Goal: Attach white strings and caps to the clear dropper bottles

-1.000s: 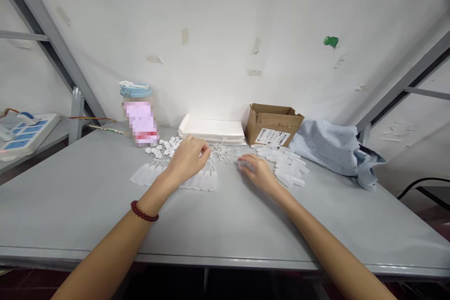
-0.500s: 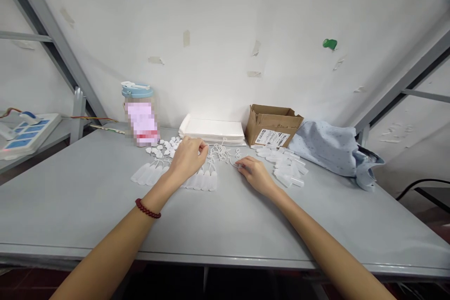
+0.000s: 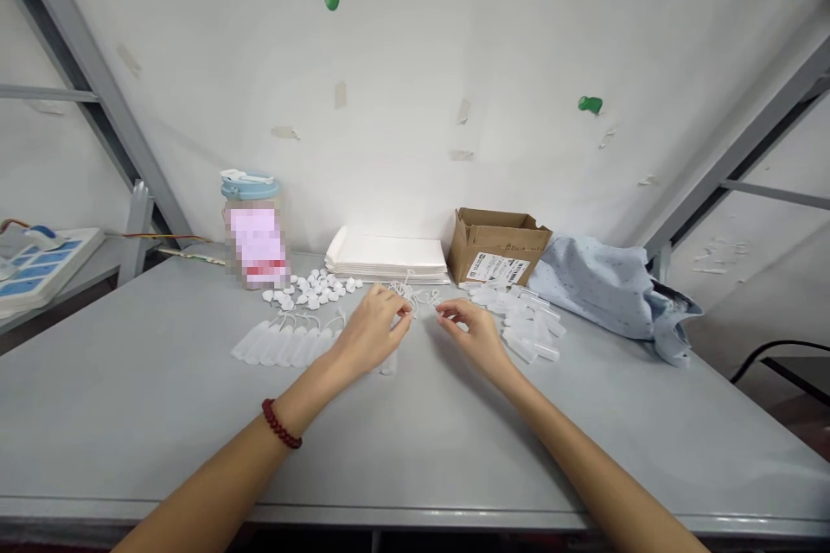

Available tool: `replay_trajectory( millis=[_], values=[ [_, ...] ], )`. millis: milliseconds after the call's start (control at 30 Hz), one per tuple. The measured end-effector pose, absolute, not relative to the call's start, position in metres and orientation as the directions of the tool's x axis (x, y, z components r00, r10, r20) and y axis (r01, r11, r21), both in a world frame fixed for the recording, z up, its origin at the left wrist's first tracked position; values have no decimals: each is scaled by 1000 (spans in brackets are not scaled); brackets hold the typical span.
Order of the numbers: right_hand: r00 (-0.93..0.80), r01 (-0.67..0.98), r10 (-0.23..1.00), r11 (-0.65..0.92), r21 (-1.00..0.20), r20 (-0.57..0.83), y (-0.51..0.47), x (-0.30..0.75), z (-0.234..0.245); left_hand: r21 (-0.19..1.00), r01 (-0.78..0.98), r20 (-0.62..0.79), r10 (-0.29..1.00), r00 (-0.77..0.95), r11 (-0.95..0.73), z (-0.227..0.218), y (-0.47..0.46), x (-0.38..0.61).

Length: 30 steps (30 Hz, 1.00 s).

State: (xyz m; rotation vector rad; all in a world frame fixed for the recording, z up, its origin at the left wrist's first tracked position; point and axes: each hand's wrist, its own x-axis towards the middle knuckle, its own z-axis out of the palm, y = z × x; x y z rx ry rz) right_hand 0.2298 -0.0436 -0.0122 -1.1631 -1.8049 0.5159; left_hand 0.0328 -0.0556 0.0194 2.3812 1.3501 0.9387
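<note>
My left hand (image 3: 374, 327), thumb and fingers pinched, is at the front of a tangled pile of white cords (image 3: 405, 292). What it pinches, if anything, is too small to make out. Opposite it, my right hand (image 3: 476, 333) pinches a thin white cord at the pile's right side. Below and left of my left hand lies a row of translucent sleeves (image 3: 285, 344) with white cord loops; the hand and forearm hide part of the row. Small white heart-like pieces (image 3: 315, 289) are scattered behind that row. Loose translucent sleeves (image 3: 528, 320) lie to the right of my right hand.
A stack of white paper (image 3: 389, 251) and an open cardboard box (image 3: 499, 240) stand by the wall. A blue-lidded cup (image 3: 250, 186) is at the back left, and a pale blue cloth (image 3: 593, 285) at the right. All rest on a grey table (image 3: 415, 449).
My left hand has moved right and nearer, from over the white pieces to the cord pile, close to my right hand. My right hand stays almost in place. The view has tilted slightly up.
</note>
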Motion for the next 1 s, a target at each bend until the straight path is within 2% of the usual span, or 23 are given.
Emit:
replay_trajectory(
  millis=[233, 433, 633, 833, 900, 1000],
  values=[
    [-132, 426, 809, 568, -704, 573, -55, 216, -6, 712, 567, 299, 909, 290, -414, 17, -54, 55],
    [-123, 478, 753, 615, -627, 646, -66, 209, -1, 844, 448, 194, 946, 259, -295, 25, -58, 59],
    [-179, 510, 711, 658, -554, 680, -69, 208, -1, 843, 476, 159, 962, 222, -250, 26, -58, 59],
    [-293, 576, 718, 659, -483, 631, -51, 223, -2, 816, 522, 169, 966, 195, -248, 26, -57, 56],
    [-316, 658, 752, 613, -437, 578, -38, 242, -1, 793, 560, 177, 970, 166, -241, 27, -57, 55],
    [-211, 849, 838, 412, -330, 504, -20, 277, 2, 762, 606, 186, 974, 133, -228, 27, -57, 53]
  ],
)
